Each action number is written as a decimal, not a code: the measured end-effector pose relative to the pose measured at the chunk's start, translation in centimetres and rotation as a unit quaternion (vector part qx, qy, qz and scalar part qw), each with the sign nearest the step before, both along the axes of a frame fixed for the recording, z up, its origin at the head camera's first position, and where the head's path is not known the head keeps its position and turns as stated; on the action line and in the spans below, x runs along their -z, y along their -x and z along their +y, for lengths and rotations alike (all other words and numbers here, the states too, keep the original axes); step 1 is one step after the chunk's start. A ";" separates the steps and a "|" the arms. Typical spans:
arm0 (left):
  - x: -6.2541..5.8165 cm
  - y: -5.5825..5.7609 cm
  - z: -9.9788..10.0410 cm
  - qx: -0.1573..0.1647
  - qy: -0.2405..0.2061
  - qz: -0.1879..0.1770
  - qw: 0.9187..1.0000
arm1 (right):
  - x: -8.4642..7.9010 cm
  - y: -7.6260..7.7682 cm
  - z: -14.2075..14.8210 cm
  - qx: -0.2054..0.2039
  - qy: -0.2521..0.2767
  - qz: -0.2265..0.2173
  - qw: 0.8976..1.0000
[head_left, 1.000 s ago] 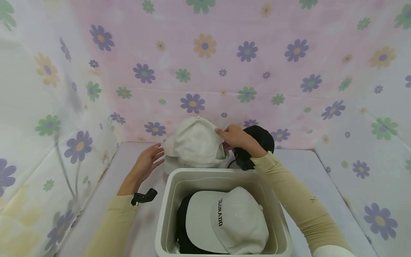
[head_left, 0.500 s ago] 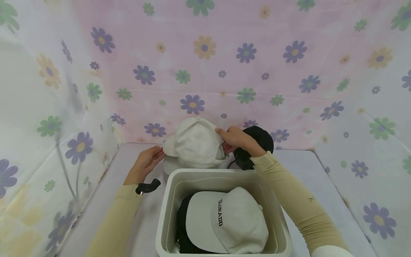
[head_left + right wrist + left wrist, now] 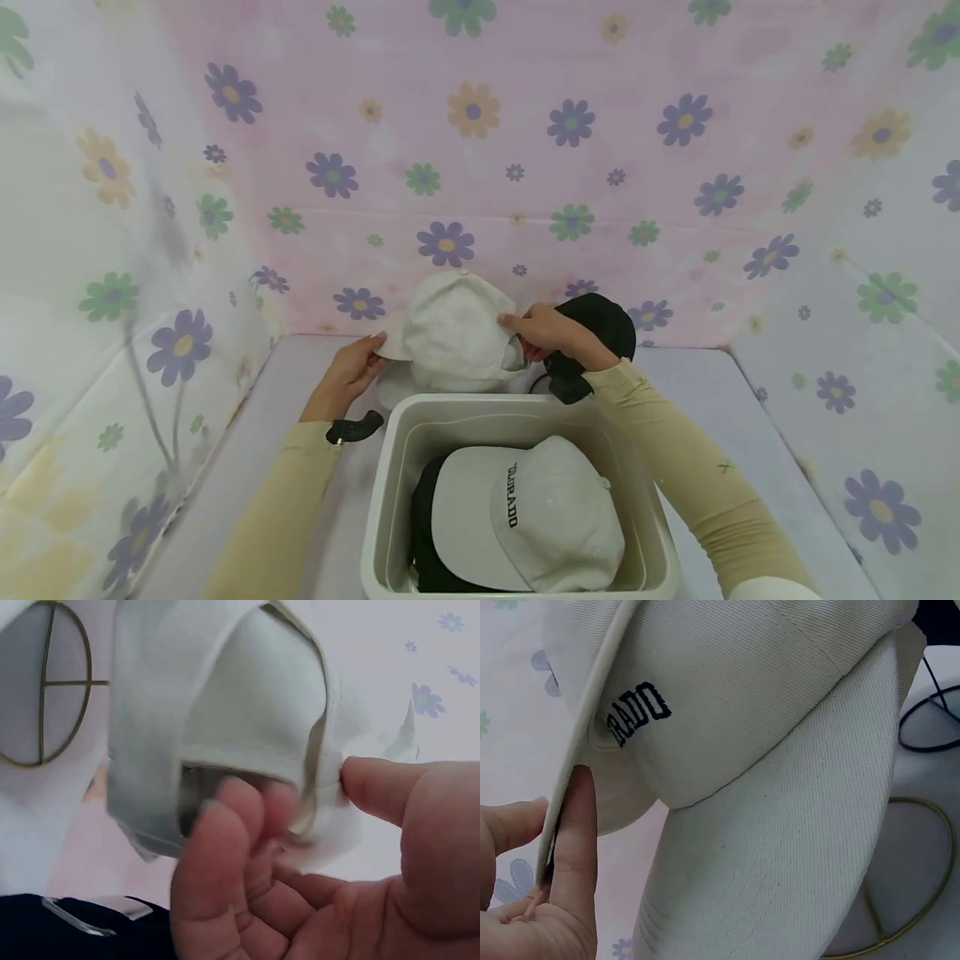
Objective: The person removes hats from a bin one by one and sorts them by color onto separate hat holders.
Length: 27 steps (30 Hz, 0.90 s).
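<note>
A white baseball cap (image 3: 453, 329) sits over a second white cap (image 3: 772, 847), whose dark lettering, partly covered, shows in the left wrist view. My left hand (image 3: 345, 377) pinches the upper cap's brim (image 3: 577, 750) between thumb and fingers. At the other end, my right hand (image 3: 555, 330) grips the rear edge beside the back opening, its thumb outside and fingers inside. Right behind that hand is a black cap (image 3: 609, 323), partly hidden by the forearm. The lower cap's crown is mostly covered in the head view.
In front stands a white plastic bin (image 3: 517, 402) holding a white lettered cap (image 3: 573, 508) over something black (image 3: 429, 542). Gold wire rings (image 3: 937, 900) lie on the table near the caps. Flower-printed cloth (image 3: 480, 167) hangs behind and at both sides.
My left hand has moved right to the upper cap's brim and now pinches it. The cap has shifted very slightly; my right hand keeps its grip on the rear edge.
</note>
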<state>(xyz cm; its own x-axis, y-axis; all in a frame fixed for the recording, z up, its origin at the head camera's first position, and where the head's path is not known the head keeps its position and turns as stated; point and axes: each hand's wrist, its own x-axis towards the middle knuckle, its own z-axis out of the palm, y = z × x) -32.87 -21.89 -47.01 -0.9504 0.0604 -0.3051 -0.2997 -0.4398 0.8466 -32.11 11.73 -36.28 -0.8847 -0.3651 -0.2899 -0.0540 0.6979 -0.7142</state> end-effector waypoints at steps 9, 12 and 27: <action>0.1 -0.2 0.0 0.011 -0.007 0.007 1.000 | 0.4 -0.4 0.3 0.019 0.037 0.055 0.998; 0.3 -0.4 -0.1 0.022 0.003 0.021 1.000 | 0.2 -0.6 0.4 0.030 0.028 0.074 0.996; 1.2 -0.8 0.0 0.030 0.002 0.069 0.997 | 0.0 -0.3 0.7 0.069 0.160 0.009 0.985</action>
<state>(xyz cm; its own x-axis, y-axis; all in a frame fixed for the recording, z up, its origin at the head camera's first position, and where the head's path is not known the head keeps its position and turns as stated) -32.10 -21.89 -48.24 -0.9780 0.1165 -0.1729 -0.2063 -0.4217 0.8829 -31.78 12.43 -36.27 -0.9364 -0.3105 -0.1634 0.0115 0.4383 -0.8988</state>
